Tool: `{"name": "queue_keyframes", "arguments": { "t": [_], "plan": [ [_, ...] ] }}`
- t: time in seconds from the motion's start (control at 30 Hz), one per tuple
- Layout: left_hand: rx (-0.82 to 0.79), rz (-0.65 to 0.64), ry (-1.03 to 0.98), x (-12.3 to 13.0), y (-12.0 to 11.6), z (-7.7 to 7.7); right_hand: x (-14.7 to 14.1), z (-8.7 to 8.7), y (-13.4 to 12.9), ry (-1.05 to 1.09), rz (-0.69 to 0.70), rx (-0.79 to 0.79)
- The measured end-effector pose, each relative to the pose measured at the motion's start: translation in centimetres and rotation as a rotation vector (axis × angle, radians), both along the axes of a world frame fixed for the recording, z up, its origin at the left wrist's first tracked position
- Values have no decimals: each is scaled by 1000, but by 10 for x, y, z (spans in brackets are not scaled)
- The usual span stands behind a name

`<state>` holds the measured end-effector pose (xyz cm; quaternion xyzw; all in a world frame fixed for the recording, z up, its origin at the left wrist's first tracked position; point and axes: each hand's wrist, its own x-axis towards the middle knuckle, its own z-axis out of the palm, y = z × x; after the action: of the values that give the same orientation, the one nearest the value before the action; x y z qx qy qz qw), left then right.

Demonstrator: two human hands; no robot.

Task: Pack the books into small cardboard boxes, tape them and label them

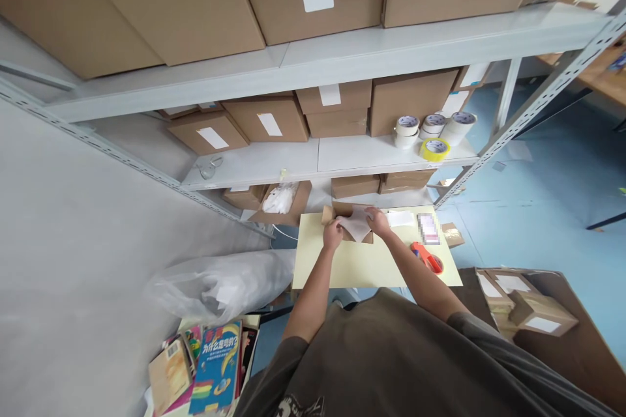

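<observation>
A small open cardboard box (366, 237) stands on the pale yellow table (372, 268), with a flap raised at its left. Over its opening lies a translucent white wrapping sheet (357, 225), stretched between my two hands. My right hand (379, 222) is closed on the sheet's upper right corner. At the sheet's left corner, my left hand (333, 234) has its fingers curled around the edge, close to the box's left side. The sheet covers most of what may be inside the box.
An orange tape dispenser (426, 257), a blurred phone-like object (429, 229) and white papers (400, 218) lie on the table's right. Tape rolls (435, 149) and boxes fill the metal shelf (313, 55). A large carton (581, 365) holds parcels; books (215, 365) lie lower left.
</observation>
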<state>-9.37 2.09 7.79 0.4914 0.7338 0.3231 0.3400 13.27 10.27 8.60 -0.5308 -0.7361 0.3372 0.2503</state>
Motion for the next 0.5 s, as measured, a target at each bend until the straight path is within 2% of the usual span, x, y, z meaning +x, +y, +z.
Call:
{"name": "queue_keyframes", "arguments": {
  "t": [0.13, 0.23, 0.4, 0.5],
  "plan": [
    [-136, -227, 269, -14, 7, -4, 12, -7, -15, -95, -1, -108],
    [-234, -314, 348, -21, 7, -13, 13, -13, -24, -133, 28, -160],
    [-254, -304, 357, -22, -9, -24, -3, -21, -32, -239, 164, -152],
    [-203, -277, 292, -25, -27, -27, -21, -27, -35, -285, 179, -168]
  ]
}}
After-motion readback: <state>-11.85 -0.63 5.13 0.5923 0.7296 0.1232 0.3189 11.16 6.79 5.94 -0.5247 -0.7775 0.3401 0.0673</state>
